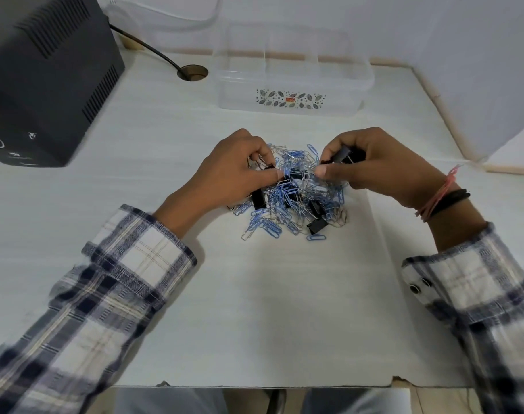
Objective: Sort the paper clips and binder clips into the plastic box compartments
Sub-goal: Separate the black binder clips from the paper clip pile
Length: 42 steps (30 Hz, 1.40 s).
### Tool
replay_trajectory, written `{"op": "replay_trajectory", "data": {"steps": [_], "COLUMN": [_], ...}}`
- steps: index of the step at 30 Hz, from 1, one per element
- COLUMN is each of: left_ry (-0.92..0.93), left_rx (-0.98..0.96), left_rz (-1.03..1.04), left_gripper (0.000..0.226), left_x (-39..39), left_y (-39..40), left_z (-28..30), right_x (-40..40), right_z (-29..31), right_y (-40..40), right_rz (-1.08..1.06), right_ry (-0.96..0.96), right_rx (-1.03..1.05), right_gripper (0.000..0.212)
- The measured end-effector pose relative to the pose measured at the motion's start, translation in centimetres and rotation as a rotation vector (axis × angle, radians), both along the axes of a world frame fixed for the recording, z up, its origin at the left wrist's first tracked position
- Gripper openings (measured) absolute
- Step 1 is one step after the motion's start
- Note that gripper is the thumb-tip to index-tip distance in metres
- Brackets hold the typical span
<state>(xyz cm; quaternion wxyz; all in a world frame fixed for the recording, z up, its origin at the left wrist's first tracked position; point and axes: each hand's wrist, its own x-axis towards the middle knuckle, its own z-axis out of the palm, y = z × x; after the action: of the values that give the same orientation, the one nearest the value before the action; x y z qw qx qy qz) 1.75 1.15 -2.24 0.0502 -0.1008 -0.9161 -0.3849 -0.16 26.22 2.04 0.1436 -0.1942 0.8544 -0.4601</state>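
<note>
Plastic box point(293, 85): one. Black binder clips point(316, 225): about seven. Paper clips point(287, 198): uncountable.

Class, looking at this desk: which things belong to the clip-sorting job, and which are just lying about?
Job: clip pile, black binder clip in right hand, left hand, clear plastic box.

Lying about: black electrical unit, its cable, desk hole.

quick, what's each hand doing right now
Left hand: grip pinching clips in the pile of clips.
Right hand: grip closed on black binder clips.
</note>
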Motion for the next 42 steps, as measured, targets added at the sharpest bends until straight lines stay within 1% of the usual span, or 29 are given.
{"op": "replay_trajectory", "data": {"steps": [2,5,7,8,10,14,17,18,19,22,23,26,28,30,31,32,33,35,38,41,42], "left_ry": [0.014,0.017,0.0,-0.02,-0.074,-0.223,-0.377,-0.442,-0.509,-0.655,-0.687,-0.755,-0.75,-0.725,-0.706,-0.667,-0.603,-0.469,-0.375,-0.3,-0.287], "left_rx": [0.042,0.143,0.232,0.302,0.485,0.867,1.153,1.254,1.351,1.559,1.607,1.701,1.685,1.635,1.591,1.509,1.38,1.048,0.595,0.109,-0.02], "left_rz": [-0.015,-0.008,0.009,0.019,0.031,0.039,0.056,0.046,0.036,0.043,0.045,0.049,0.05,0.039,0.029,0.016,0.007,-0.024,-0.114,-0.152,-0.168], "left_gripper": [0.026,0.025,0.025,0.025,0.023,0.019,0.013,0.008,0.007,0.024,0.027,0.027,0.026,0.02,0.016,0.011,0.006,0.002,0.023,0.035,0.039], "left_x": [0.1,0.3,0.4,0.4,0.6,0.4,0.1,0.1,0.1,0.4,0.4,0.5,0.6,0.7,0.7,0.8,0.8,1.1,1.7,2.1,2.3], "left_y": [-0.1,-0.2,-0.2,-0.2,-0.2,-0.2,-0.2,-0.1,0.0,0.0,-0.1,-0.1,0.0,-0.1,-0.2,-0.4,-0.6,-1.2,-2.1,-2.5,-2.6], "left_z": [0.1,0.4,0.7,0.9,1.5,2.1,2.2,2.3,2.5,2.7,2.6,2.4,2.6,3.0,3.3,3.5,3.6,4.0,4.4,4.9,4.9], "right_x": [0.1,0.0,-0.2,-0.2,-0.3,0.0,0.2,0.2,0.2,0.2,0.2,0.3,0.4,0.4,0.4,0.4,0.4,0.4,0.5,0.7,0.8], "right_z": [0.4,0.6,0.5,0.5,0.5,0.3,0.3,0.3,0.4,0.5,0.4,0.4,0.3,0.4,0.4,0.4,0.5,0.5,0.5,0.5,0.6], "right_y": [0.0,-0.3,-0.4,-0.4,-0.4,-0.6,-1.1,-1.2,-1.3,-1.6,-1.8,-2.0,-2.1,-2.1,-2.1,-2.1,-2.0,-2.0,-2.1,-2.2,-2.2], "right_rz": [-0.054,-0.142,-0.205,-0.229,-0.25,-0.227,-0.221,-0.218,-0.216,-0.208,-0.217,-0.256,-0.256,-0.264,-0.267,-0.265,-0.257,-0.248,-0.247,-0.244,-0.246], "right_ry": [-0.078,-0.152,-0.203,-0.229,-0.261,-0.202,-0.218,-0.25,-0.298,-0.514,-0.585,-0.72,-0.731,-0.694,-0.676,-0.662,-0.649,-0.625,-0.58,-0.533,-0.521], "right_rx": [-0.123,-0.292,-0.389,-0.43,-0.471,-0.389,-0.442,-0.489,-0.544,-0.74,-0.801,-0.912,-0.906,-0.869,-0.858,-0.848,-0.835,-0.801,-0.748,-0.662,-0.633], "right_gripper": [0.021,0.016,0.02,0.023,0.022,0.014,0.01,0.007,0.01,0.031,0.032,0.023,0.022,0.019,0.017,0.016,0.015,0.016,0.02,0.016,0.015]}}
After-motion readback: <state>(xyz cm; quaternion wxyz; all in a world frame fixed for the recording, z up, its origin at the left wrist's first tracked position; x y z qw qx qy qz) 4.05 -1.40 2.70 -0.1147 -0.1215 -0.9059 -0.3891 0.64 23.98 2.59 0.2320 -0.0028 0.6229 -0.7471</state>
